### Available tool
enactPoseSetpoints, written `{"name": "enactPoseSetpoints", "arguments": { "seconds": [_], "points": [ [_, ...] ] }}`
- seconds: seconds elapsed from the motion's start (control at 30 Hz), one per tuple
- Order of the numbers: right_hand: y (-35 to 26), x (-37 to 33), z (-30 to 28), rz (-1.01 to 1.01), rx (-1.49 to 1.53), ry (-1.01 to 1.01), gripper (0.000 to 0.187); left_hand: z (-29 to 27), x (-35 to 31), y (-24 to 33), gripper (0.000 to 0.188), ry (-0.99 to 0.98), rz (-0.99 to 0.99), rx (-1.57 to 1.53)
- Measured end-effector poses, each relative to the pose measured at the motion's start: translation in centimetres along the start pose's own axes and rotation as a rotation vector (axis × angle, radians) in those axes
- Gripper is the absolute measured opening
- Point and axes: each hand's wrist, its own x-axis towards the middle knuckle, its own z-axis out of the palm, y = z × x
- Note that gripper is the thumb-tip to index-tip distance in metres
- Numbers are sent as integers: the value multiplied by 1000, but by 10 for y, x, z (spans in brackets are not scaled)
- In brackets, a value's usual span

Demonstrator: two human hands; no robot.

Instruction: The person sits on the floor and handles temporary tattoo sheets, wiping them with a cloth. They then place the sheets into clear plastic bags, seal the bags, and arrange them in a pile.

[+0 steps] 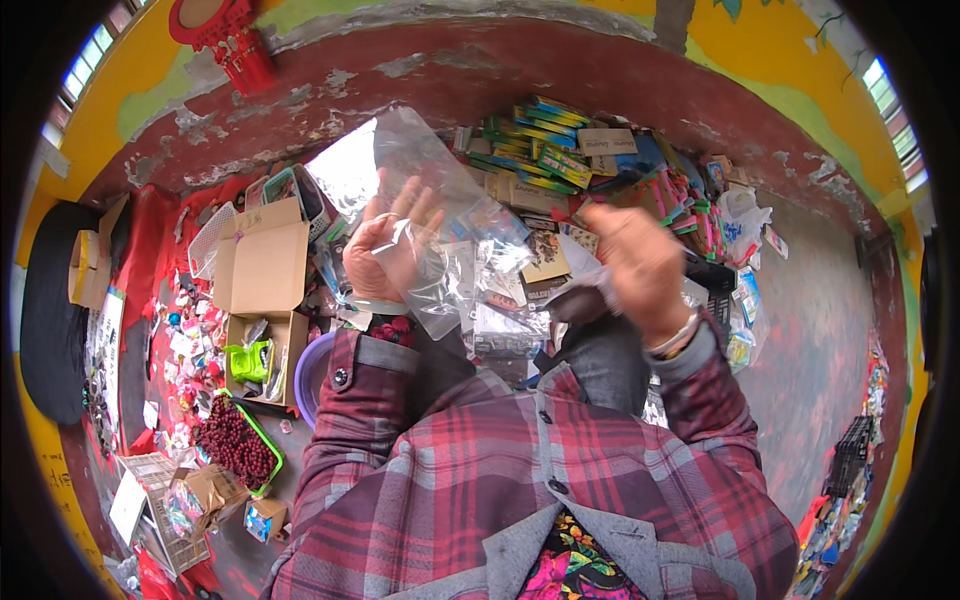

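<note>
My left hand (385, 245) is raised with its fingers spread, palm toward the middle. A large clear plastic bag (415, 140) lies over its fingers and palm and reaches up past them; whether the hand is inside or behind it I cannot tell. To the right, my right hand (640, 265) is curled closed and slightly blurred. Beside its fingers hangs a dark, see-through piece (585, 298), partly hidden, and I cannot make out what the fingers grip. Below and between the hands, a clear plastic-wrapped stack (505, 325) rests by my knees.
Cardboard boxes (265, 260) stand at left, beside a purple basin (315, 375) and a green tray (265, 440) of dark red beads. Green-and-yellow packs (545, 145) are heaped along the far wall. A black crate (715, 290) sits right of my right hand.
</note>
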Motion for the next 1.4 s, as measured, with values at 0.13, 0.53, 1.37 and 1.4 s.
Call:
{"name": "enactPoseSetpoints", "arguments": {
  "seconds": [0.13, 0.53, 1.37, 1.4],
  "points": [
    [-12, 52, -46, 605, 556, 209, 19, 17, -7, 2, 83, -96, 4, 30],
    [-71, 120, 4, 179, 1043, 586, 21, 68, -16, -51, 67, -152, -192, -132],
    [-59, 24, 78, -73, 57, 54, 43, 84, -26, -58, 56, -109, -97, -131],
    [-52, 34, 74, -64, 30, 72, 41, 83, -27, -58, 56, -139, -121, -161]
  ]
}}
